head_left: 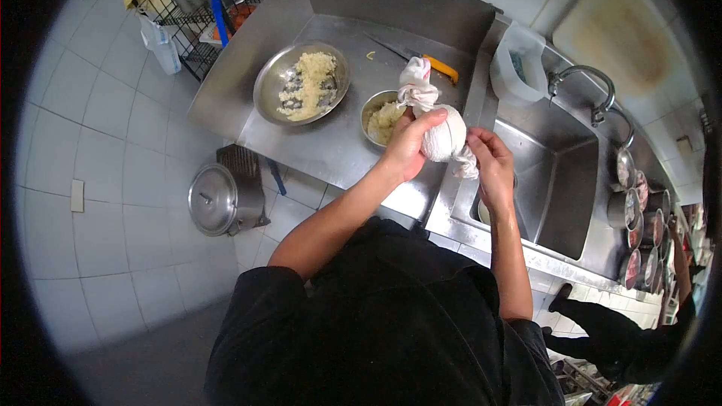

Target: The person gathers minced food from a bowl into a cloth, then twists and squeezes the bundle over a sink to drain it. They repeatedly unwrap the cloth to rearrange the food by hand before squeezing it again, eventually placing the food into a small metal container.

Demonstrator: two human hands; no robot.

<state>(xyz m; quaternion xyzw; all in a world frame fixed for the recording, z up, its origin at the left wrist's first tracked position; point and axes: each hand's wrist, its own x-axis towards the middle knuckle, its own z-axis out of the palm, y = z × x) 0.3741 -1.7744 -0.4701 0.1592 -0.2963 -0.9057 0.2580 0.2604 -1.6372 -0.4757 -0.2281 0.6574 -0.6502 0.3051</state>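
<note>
A white cloth bundle [445, 136], rounded in the middle and twisted at both ends, is held over the steel counter near the sink's edge. My left hand [410, 146] is closed around its round part, thumb on top. At the lower twisted end, the fingers of my right hand [490, 162] pinch the cloth. What is inside the bundle is hidden. Just behind my left hand stands a small metal bowl [365, 122] with pale shredded food [383, 119]. Farther left is a wide metal bowl [263, 96] with more pale shreds [312, 79] spread in it.
An orange-handled knife [441, 69] lies behind the bundle. To the right are a steel sink [560, 195], a faucet [590, 83] and a translucent plastic container [519, 64]. A lidded pot [214, 199] stands low on the left. Another person's legs [602, 327] show at lower right.
</note>
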